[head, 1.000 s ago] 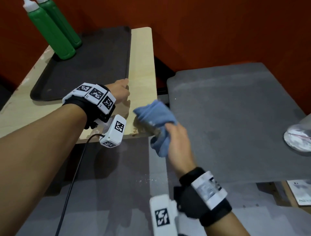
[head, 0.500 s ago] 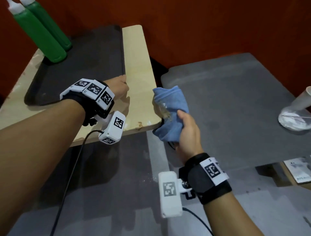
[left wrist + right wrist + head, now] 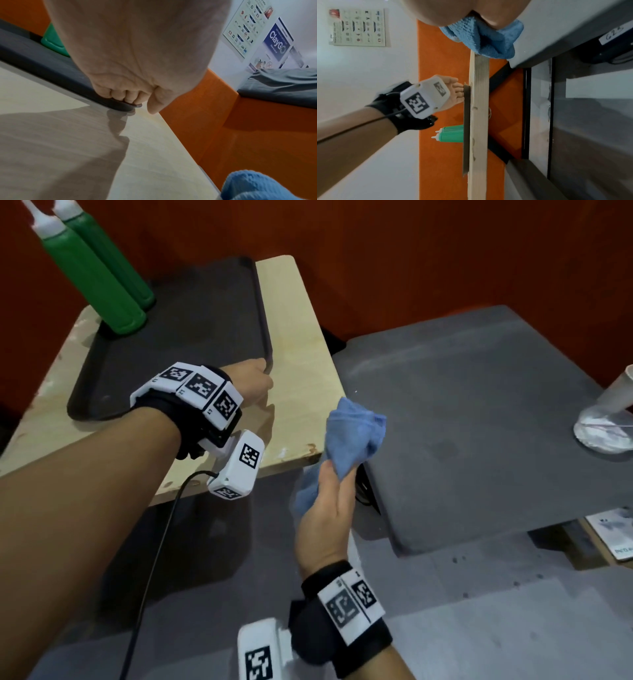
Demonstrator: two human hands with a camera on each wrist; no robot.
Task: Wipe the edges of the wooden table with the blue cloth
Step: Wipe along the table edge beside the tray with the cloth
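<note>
The light wooden table (image 3: pixel 298 344) stands at the left in the head view. My right hand (image 3: pixel 337 477) grips a bunched blue cloth (image 3: pixel 356 436) and holds it against the table's right edge, just behind the front right corner. In the right wrist view the cloth (image 3: pixel 484 39) sits at the end of the table's side edge (image 3: pixel 479 121). My left hand (image 3: pixel 255 383) rests on the tabletop, its fingers (image 3: pixel 123 96) curled over the rim of a dark tray (image 3: pixel 178 337). The cloth (image 3: pixel 257 186) also shows low right in the left wrist view.
Two green squeeze bottles (image 3: pixel 92 278) stand on the tray's far left corner. A grey table (image 3: pixel 479 422) sits close on the right, with a narrow gap to the wooden table. On its right side lies clear plastic ware (image 3: pixel 606 419). A cable (image 3: pixel 154 542) hangs from my left wrist.
My right hand has carried the cloth from the top of the front right corner round onto the right side edge. The left hand has stayed on the tray's rim.
</note>
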